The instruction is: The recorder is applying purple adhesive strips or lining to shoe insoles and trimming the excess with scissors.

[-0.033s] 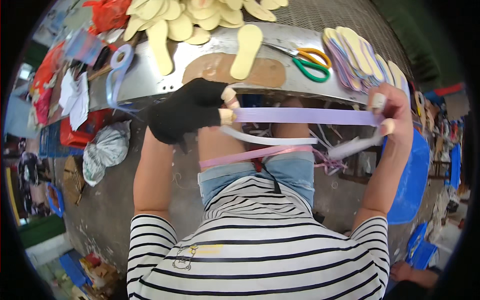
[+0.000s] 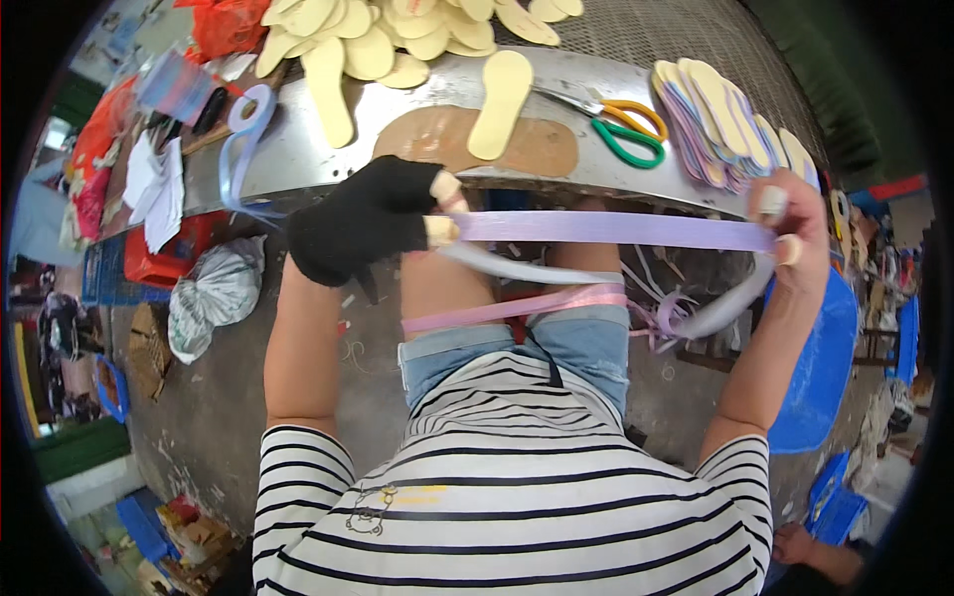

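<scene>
My left hand [image 2: 363, 221], in a black fingerless glove with taped fingertips, pinches one end of a lilac ribbon [image 2: 616, 229]. Bare apart from tape on its fingers, my right hand [image 2: 795, 230] grips the other end. The ribbon runs nearly level and taut between them, above my thighs. Below it a whitish strip [image 2: 537, 268] sags from the left hand across my lap; another pale length, blurred, hangs under the right hand. A pink ribbon [image 2: 517, 306] lies across my thighs. Beyond my hands, a pale yellow insole [image 2: 500, 104] rests on a brown pad [image 2: 427, 134] on the metal bench [image 2: 606, 181].
Scissors [image 2: 628, 137] with orange and green handles lie right of the pad. Stacked insoles [image 2: 711, 124] stand at the far right, a loose heap [image 2: 397, 40] at the back. A ribbon roll [image 2: 250, 109] sits left. A blue plastic stool or bin [image 2: 817, 368] stands by my right arm.
My hands have drawn slightly farther apart, lengthening the lilac stretch between them. The pale length under the right hand has swung. The whole view has shifted a little.
</scene>
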`<state>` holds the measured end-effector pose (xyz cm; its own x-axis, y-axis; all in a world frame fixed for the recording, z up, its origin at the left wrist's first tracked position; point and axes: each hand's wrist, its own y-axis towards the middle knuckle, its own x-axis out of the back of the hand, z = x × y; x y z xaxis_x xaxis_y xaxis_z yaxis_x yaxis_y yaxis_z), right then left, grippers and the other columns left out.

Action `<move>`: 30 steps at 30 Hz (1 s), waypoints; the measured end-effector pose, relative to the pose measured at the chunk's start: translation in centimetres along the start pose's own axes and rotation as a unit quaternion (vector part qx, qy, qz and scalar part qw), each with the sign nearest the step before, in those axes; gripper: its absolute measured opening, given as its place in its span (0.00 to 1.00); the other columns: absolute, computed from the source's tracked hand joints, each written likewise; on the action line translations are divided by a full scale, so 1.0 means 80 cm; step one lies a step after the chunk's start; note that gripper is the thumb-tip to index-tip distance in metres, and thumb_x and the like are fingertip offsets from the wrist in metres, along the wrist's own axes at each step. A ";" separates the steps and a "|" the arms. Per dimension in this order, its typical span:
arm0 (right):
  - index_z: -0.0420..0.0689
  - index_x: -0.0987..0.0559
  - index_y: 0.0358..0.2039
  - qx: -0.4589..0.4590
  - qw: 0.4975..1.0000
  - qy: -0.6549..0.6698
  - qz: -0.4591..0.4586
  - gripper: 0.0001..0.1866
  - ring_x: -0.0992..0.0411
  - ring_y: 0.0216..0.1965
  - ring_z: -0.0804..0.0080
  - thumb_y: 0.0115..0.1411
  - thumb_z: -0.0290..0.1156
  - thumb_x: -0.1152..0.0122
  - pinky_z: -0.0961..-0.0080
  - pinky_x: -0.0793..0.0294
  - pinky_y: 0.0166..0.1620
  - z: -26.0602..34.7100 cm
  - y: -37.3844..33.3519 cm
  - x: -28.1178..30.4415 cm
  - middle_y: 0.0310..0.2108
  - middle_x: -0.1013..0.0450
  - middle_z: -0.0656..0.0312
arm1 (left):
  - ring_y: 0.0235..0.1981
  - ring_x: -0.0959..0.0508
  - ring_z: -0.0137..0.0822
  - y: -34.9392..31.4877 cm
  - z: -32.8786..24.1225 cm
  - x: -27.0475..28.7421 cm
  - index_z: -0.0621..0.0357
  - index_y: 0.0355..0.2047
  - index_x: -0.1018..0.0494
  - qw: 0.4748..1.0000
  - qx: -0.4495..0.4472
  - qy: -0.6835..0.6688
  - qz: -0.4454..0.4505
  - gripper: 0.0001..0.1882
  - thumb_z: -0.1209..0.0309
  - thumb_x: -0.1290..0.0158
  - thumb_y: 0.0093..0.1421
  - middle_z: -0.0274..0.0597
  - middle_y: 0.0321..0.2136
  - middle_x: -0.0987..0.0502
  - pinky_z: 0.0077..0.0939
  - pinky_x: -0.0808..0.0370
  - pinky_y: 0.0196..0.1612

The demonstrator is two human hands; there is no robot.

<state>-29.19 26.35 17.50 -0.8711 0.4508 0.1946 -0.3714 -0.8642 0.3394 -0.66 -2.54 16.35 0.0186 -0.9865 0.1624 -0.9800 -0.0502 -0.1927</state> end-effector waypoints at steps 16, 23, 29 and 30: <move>0.35 0.29 0.30 0.199 0.921 0.332 -0.044 0.10 0.45 0.14 0.80 0.48 0.26 0.43 0.82 0.40 0.24 0.027 -0.055 0.051 0.17 0.39 0.66 | 0.15 0.33 0.22 -0.119 0.063 0.102 0.59 0.30 0.29 0.963 -0.100 -0.092 -0.231 0.09 0.75 0.44 0.46 0.37 0.21 0.28 0.12 0.39 0.16; 0.37 0.30 0.48 -0.021 0.994 0.048 0.091 0.32 0.33 0.47 0.67 0.42 0.36 0.31 0.70 0.35 0.50 -0.036 0.012 -0.167 0.44 0.31 0.56 | 0.23 0.29 0.29 0.033 0.004 -0.052 0.60 0.27 0.29 0.982 -0.115 0.142 -0.045 0.10 0.67 0.43 0.50 0.41 0.20 0.27 0.25 0.31 0.31; 0.41 0.26 0.30 -0.089 0.971 0.214 0.052 0.09 0.32 0.23 0.82 0.54 0.32 0.41 0.86 0.34 0.24 -0.080 -0.002 -0.138 0.21 0.29 0.67 | 0.20 0.31 0.26 -0.016 0.079 0.012 0.61 0.23 0.30 0.995 0.042 0.071 -0.054 0.09 0.69 0.42 0.50 0.31 0.15 0.31 0.23 0.33 0.24; 0.41 0.28 0.30 -0.053 0.939 0.338 0.025 0.09 0.32 0.24 0.77 0.55 0.33 0.43 0.82 0.33 0.24 -0.087 -0.004 -0.129 0.20 0.31 0.66 | 0.19 0.31 0.25 -0.032 0.095 0.031 0.61 0.23 0.30 0.997 0.038 0.061 -0.022 0.08 0.70 0.42 0.50 0.30 0.15 0.31 0.21 0.34 0.23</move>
<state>-22.33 20.46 8.96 -0.8803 0.1954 -0.4324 -0.3232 -0.9141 0.2448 3.39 -6.03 9.93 0.0328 -0.9569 0.2887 -0.9606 -0.1099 -0.2552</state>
